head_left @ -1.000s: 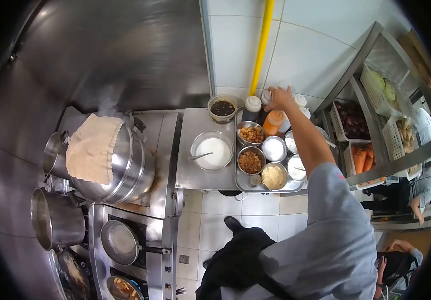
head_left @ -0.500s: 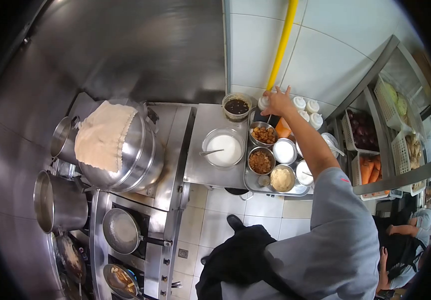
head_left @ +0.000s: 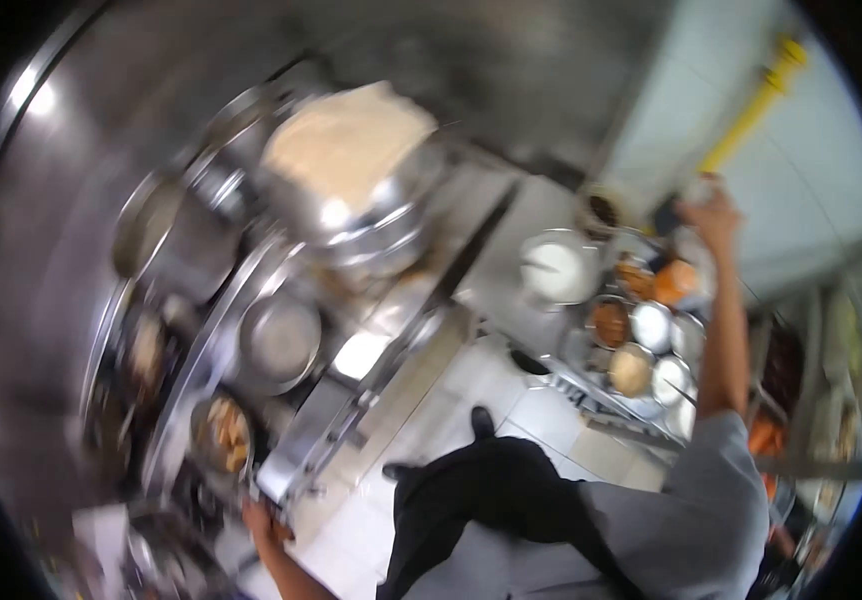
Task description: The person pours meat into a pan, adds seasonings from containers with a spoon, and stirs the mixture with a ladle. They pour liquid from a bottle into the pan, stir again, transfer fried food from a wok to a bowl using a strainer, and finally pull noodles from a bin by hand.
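Note:
My right hand, blurred by motion, is beside the wall below the yellow pipe, above the tray's far end. What its fingers hold, if anything, cannot be made out. Near it are an orange container and a bowl of browned chunks. At the lower left, my left hand is closed at the handle of a small pan with pale and brown pieces of food. A bowl of white liquid with a spoon stands left of the tray.
A large steel pot bears a pale cloth. Another tall pot and a shallow pan are on the stove. A rack with carrots is at the right. The stove's front edge runs diagonally.
The view has turned and blurred, so the stove and tray appear tilted. My left hand has come into view at the small pan. My right arm is still stretched towards the wall.

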Action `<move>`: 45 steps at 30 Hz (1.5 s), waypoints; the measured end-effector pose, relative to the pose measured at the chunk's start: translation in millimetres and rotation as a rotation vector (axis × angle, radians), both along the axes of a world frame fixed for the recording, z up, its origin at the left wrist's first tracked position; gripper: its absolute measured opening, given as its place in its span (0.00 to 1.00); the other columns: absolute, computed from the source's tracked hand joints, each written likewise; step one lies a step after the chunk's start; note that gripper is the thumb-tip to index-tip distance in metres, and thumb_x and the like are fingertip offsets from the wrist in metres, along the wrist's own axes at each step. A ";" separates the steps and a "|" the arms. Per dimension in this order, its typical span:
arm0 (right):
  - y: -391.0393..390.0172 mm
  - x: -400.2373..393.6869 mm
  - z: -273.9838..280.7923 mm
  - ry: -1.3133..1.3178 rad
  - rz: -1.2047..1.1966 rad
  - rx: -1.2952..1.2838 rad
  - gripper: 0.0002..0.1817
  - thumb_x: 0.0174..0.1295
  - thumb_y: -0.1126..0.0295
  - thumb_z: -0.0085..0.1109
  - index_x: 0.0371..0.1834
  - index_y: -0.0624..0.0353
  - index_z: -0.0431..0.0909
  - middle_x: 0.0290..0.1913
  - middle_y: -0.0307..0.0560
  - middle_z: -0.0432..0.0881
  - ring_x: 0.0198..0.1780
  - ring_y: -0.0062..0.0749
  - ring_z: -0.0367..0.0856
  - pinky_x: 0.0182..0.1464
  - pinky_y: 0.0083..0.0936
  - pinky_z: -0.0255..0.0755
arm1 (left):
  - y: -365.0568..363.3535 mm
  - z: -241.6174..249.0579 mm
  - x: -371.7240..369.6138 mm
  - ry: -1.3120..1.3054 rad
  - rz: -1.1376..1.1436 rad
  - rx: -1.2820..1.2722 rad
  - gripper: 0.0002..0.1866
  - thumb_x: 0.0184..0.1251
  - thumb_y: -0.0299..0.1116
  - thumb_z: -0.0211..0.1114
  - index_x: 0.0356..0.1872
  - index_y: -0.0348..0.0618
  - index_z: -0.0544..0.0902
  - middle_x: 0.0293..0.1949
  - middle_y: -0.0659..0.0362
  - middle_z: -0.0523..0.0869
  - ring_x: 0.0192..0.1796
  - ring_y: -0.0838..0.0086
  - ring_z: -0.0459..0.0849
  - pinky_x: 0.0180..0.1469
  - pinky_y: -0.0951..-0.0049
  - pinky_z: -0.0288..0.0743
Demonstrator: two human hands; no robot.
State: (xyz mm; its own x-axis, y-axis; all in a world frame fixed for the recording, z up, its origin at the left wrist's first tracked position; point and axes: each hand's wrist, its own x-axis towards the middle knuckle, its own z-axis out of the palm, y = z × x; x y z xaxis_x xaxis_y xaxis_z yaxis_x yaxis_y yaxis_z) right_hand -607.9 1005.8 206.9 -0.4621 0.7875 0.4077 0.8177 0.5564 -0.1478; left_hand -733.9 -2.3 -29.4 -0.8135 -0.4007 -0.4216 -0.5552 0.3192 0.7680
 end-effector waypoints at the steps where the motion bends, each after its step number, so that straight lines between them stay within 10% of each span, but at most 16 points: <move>1: 0.2 -3.6 18.6 0.183 0.134 0.038 0.43 0.49 0.51 0.72 0.69 0.49 0.65 0.55 0.52 0.81 0.58 0.39 0.79 0.63 0.49 0.64 | 34.1 17.0 11.5 0.157 0.219 0.352 0.24 0.69 0.31 0.49 0.66 0.43 0.66 0.39 0.55 0.81 0.40 0.68 0.80 0.42 0.64 0.78; 4: -16.5 -26.4 62.1 0.758 0.678 -0.145 0.41 0.58 0.63 0.73 0.71 0.60 0.61 0.58 0.46 0.78 0.58 0.31 0.77 0.67 0.31 0.64 | 66.3 69.4 6.1 0.030 0.286 0.316 0.24 0.69 0.27 0.57 0.64 0.49 0.63 0.21 0.66 0.73 0.19 0.82 0.68 0.19 0.81 0.61; 8: 7.0 -57.2 -9.0 0.398 0.667 -0.537 0.40 0.57 0.55 0.72 0.67 0.66 0.65 0.63 0.53 0.72 0.63 0.36 0.72 0.66 0.30 0.63 | 30.2 47.1 2.2 0.000 0.159 0.192 0.21 0.65 0.29 0.60 0.58 0.38 0.71 0.21 0.63 0.75 0.17 0.79 0.71 0.17 0.77 0.66; 10: -33.1 -80.3 -58.1 0.253 0.657 -0.321 0.35 0.54 0.60 0.75 0.61 0.67 0.70 0.54 0.50 0.79 0.55 0.35 0.77 0.61 0.32 0.69 | 28.6 46.9 10.7 0.094 0.110 -0.059 0.25 0.63 0.29 0.61 0.62 0.36 0.70 0.24 0.59 0.78 0.19 0.77 0.75 0.18 0.75 0.70; 12: -154.3 -98.8 -64.9 0.326 0.831 -0.716 0.37 0.49 0.62 0.76 0.61 0.66 0.71 0.53 0.51 0.79 0.55 0.35 0.77 0.60 0.33 0.69 | 11.3 32.7 17.9 0.089 0.021 -0.417 0.31 0.62 0.30 0.60 0.68 0.38 0.67 0.38 0.40 0.86 0.35 0.50 0.87 0.39 0.56 0.81; 14: -228.4 -114.6 -101.8 0.140 1.012 -0.593 0.39 0.45 0.64 0.76 0.62 0.64 0.70 0.53 0.49 0.80 0.55 0.36 0.78 0.60 0.34 0.69 | 16.9 49.0 21.4 0.021 -0.016 -0.657 0.32 0.62 0.31 0.61 0.70 0.42 0.66 0.45 0.35 0.84 0.46 0.41 0.84 0.51 0.51 0.77; 18: -443.6 -157.1 -119.6 0.013 1.310 -1.103 0.44 0.38 0.61 0.79 0.62 0.61 0.70 0.50 0.45 0.81 0.53 0.36 0.79 0.60 0.33 0.70 | -29.9 -26.5 14.7 0.374 -0.093 -0.690 0.35 0.63 0.29 0.61 0.72 0.39 0.61 0.47 0.38 0.85 0.49 0.43 0.84 0.47 0.54 0.80; 22: -603.0 -201.9 -171.5 -0.233 1.501 -1.191 0.46 0.38 0.57 0.82 0.62 0.64 0.70 0.56 0.52 0.78 0.59 0.38 0.77 0.63 0.34 0.68 | -25.3 17.4 -3.9 0.181 0.157 0.441 0.37 0.65 0.25 0.61 0.74 0.39 0.57 0.29 0.58 0.81 0.23 0.76 0.77 0.22 0.77 0.71; 28: -779.0 -248.6 -205.3 -0.652 1.355 -1.802 0.39 0.46 0.58 0.78 0.61 0.61 0.72 0.52 0.45 0.81 0.52 0.28 0.78 0.58 0.28 0.71 | -64.6 50.7 12.8 0.063 0.042 0.783 0.35 0.67 0.27 0.58 0.75 0.40 0.57 0.23 0.65 0.74 0.19 0.82 0.70 0.20 0.79 0.65; 31: -830.3 -262.3 -209.7 -0.868 1.191 -1.822 0.38 0.48 0.54 0.76 0.59 0.62 0.73 0.49 0.47 0.81 0.48 0.31 0.80 0.53 0.31 0.74 | -75.7 66.2 37.0 -0.002 -0.073 0.326 0.36 0.66 0.30 0.59 0.75 0.43 0.56 0.26 0.55 0.81 0.21 0.68 0.79 0.24 0.67 0.74; 33: -854.3 -265.7 -210.7 -1.029 0.907 -1.858 0.38 0.49 0.49 0.75 0.56 0.63 0.73 0.46 0.50 0.81 0.43 0.36 0.83 0.46 0.35 0.78 | -83.5 50.4 55.7 0.098 -0.213 -0.444 0.37 0.65 0.32 0.60 0.75 0.47 0.57 0.32 0.42 0.85 0.29 0.48 0.84 0.35 0.54 0.79; 38: -881.8 -260.1 -211.9 -1.040 0.656 -2.006 0.36 0.50 0.47 0.74 0.53 0.63 0.73 0.42 0.52 0.81 0.38 0.39 0.84 0.39 0.37 0.80 | -84.7 46.2 78.8 0.147 -0.137 -0.378 0.37 0.65 0.32 0.61 0.75 0.47 0.58 0.33 0.38 0.85 0.33 0.43 0.85 0.40 0.52 0.79; 41: -882.3 -259.5 -223.3 -0.991 0.575 -2.079 0.35 0.52 0.47 0.73 0.53 0.64 0.73 0.41 0.54 0.82 0.37 0.41 0.84 0.39 0.38 0.80 | -88.4 90.3 76.5 -0.154 0.048 0.278 0.38 0.65 0.31 0.61 0.75 0.40 0.56 0.34 0.43 0.86 0.32 0.56 0.85 0.38 0.63 0.79; 45: -872.8 -261.1 -227.4 -0.911 0.503 -2.200 0.34 0.55 0.48 0.71 0.53 0.64 0.72 0.42 0.57 0.82 0.37 0.43 0.85 0.40 0.41 0.81 | -97.0 68.7 84.4 -0.038 -0.019 0.106 0.37 0.65 0.31 0.60 0.75 0.40 0.57 0.40 0.39 0.86 0.35 0.52 0.87 0.41 0.60 0.80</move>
